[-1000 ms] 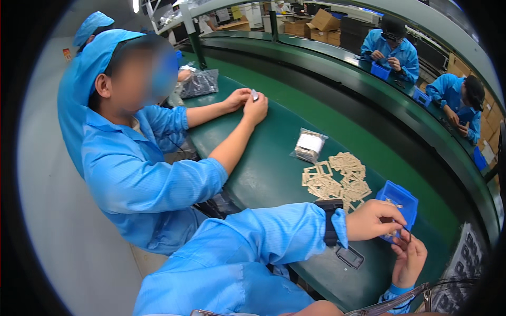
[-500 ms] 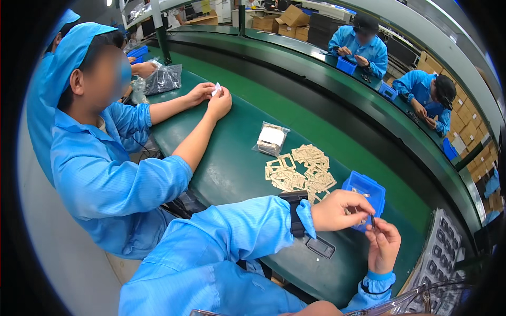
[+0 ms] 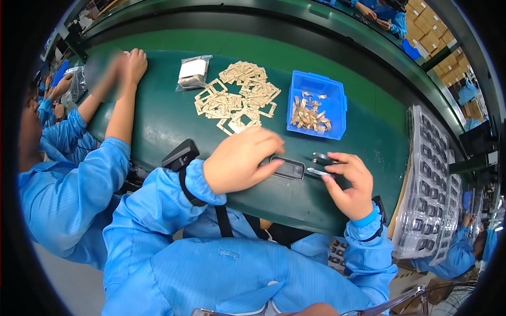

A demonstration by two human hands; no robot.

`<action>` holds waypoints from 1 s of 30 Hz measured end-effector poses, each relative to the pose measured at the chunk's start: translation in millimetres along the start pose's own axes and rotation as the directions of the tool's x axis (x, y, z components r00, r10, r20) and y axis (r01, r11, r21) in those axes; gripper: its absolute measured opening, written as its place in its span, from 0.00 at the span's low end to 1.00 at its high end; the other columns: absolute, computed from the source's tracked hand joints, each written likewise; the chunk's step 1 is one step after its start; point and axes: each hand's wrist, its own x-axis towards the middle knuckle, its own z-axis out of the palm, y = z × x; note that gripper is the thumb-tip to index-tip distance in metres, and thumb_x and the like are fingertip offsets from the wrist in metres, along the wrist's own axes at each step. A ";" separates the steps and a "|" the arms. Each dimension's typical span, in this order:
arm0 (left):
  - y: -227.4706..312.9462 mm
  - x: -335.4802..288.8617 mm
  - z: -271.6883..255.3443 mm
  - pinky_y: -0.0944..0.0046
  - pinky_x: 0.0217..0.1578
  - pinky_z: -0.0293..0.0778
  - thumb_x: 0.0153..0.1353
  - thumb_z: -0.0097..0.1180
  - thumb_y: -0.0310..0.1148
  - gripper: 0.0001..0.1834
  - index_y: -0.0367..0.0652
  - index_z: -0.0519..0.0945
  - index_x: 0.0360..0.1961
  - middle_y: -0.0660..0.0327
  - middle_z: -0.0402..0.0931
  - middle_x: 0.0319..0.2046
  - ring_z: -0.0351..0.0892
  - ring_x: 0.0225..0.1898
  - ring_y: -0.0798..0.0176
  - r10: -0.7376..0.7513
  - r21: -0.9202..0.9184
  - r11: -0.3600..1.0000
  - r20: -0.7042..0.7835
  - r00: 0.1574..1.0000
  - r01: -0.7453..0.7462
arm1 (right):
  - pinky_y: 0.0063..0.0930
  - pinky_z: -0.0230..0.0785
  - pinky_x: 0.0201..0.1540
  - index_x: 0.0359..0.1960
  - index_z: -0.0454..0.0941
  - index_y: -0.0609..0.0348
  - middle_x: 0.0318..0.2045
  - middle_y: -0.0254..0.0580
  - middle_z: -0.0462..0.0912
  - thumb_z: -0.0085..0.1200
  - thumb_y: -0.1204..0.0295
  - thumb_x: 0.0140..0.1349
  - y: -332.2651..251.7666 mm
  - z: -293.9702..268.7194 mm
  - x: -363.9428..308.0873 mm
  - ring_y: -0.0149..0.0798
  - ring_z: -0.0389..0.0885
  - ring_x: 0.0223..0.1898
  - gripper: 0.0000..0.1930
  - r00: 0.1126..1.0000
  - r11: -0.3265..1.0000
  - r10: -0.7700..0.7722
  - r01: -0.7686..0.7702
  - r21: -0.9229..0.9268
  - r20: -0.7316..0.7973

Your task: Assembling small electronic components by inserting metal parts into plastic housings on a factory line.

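My left hand [image 3: 243, 159] hovers at the left end of a shallow black rectangular case [image 3: 289, 168] lying on the green table. Its thumb and fingers are apart, and nothing shows between them. To the right of the case, my right hand [image 3: 352, 181] holds a small dark piece [image 3: 324, 159] at its fingertips. A silvery strip [image 3: 318, 171] shows by the thumb; whether it belongs to the dark piece I cannot tell. Beyond my hands stands a blue bin [image 3: 317, 81] with small tan-and-metallic strips [image 3: 311, 113] in it.
Thin beige frames [image 3: 240, 97] lie in a loose pile beyond my left hand, with a bagged stack [image 3: 193, 72] beside them. Clear trays of black parts [image 3: 426, 184] line the right edge. A co-worker's arms [image 3: 122, 102] rest on the table at left.
The view has swung right and down over the table. My hands, close together by the blue bin before, are now apart. The right hand has kept the small dark piece; the left has come off it.
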 end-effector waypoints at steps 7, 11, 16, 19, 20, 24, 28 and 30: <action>-3.9 -20.4 26.0 0.56 0.50 0.73 0.47 0.72 0.36 0.25 0.39 0.77 0.45 0.54 0.78 0.45 0.75 0.49 0.49 -0.015 0.017 1.000 0.004 1.000 0.015 | 0.35 0.73 0.43 0.31 0.83 0.62 0.41 0.49 0.83 0.65 0.80 0.48 1.2 26.5 6.3 0.47 0.81 0.40 0.08 0.998 0.997 -0.065 0.066 0.026 -0.027; 3.1 -21.1 32.2 0.56 0.39 0.74 0.43 0.73 0.43 0.27 0.40 0.76 0.41 0.56 0.78 0.34 0.76 0.38 0.50 -0.037 0.141 0.989 -0.061 0.997 0.045 | 0.35 0.73 0.43 0.31 0.82 0.62 0.41 0.49 0.83 0.63 0.82 0.49 5.6 29.6 8.6 0.47 0.81 0.40 0.07 0.990 0.999 -0.022 0.028 0.040 -0.142; 33.4 -48.0 28.1 0.59 0.28 0.71 0.41 0.67 0.62 0.34 0.42 0.72 0.32 0.57 0.72 0.23 0.74 0.28 0.53 -0.153 0.299 0.942 -0.023 0.988 0.152 | 0.36 0.72 0.44 0.31 0.81 0.62 0.40 0.48 0.83 0.64 0.83 0.48 6.6 26.3 6.5 0.48 0.80 0.41 0.08 0.987 0.999 -0.037 0.039 0.009 -0.159; 41.8 -49.8 16.1 0.60 0.36 0.74 0.39 0.72 0.46 0.28 0.42 0.71 0.35 0.55 0.75 0.36 0.76 0.40 0.52 -0.209 0.266 0.944 0.018 0.978 0.197 | 0.36 0.72 0.44 0.31 0.81 0.62 0.39 0.48 0.83 0.64 0.82 0.48 3.0 31.2 6.9 0.48 0.80 0.41 0.09 0.991 0.999 -0.042 0.044 0.015 -0.128; 39.8 -47.5 11.8 0.61 0.39 0.75 0.39 0.73 0.41 0.27 0.42 0.71 0.35 0.54 0.75 0.40 0.76 0.44 0.51 -0.206 0.277 0.941 0.007 0.979 0.196 | 0.36 0.72 0.44 0.32 0.81 0.62 0.39 0.48 0.83 0.64 0.82 0.47 3.7 31.8 8.7 0.48 0.80 0.41 0.09 0.992 0.999 -0.048 0.051 0.017 -0.116; 1.3 -40.0 8.6 0.53 0.57 0.70 0.37 0.71 0.30 0.25 0.43 0.70 0.36 0.51 0.73 0.54 0.70 0.56 0.45 0.065 0.005 0.998 0.100 0.993 -0.066 | 0.36 0.72 0.44 0.32 0.81 0.63 0.39 0.48 0.83 0.65 0.81 0.47 1.6 33.2 5.8 0.48 0.80 0.41 0.09 0.996 0.998 -0.059 0.060 0.010 -0.063; 1.1 -36.4 10.2 0.53 0.54 0.69 0.38 0.71 0.30 0.24 0.41 0.70 0.36 0.51 0.72 0.51 0.70 0.53 0.46 0.016 -0.057 0.998 0.131 0.991 -0.009 | 0.36 0.72 0.44 0.33 0.81 0.63 0.39 0.47 0.83 0.65 0.81 0.47 1.1 35.8 4.6 0.48 0.81 0.41 0.10 0.997 0.998 -0.066 0.067 0.021 -0.041; 13.6 -38.7 14.6 0.55 0.50 0.70 0.39 0.73 0.31 0.25 0.41 0.71 0.36 0.52 0.72 0.46 0.71 0.49 0.46 -0.125 0.007 0.992 0.105 0.987 0.125 | 0.36 0.72 0.44 0.33 0.81 0.63 0.39 0.47 0.83 0.65 0.81 0.47 0.9 35.4 2.3 0.48 0.81 0.41 0.10 0.998 0.997 -0.058 0.059 0.044 -0.032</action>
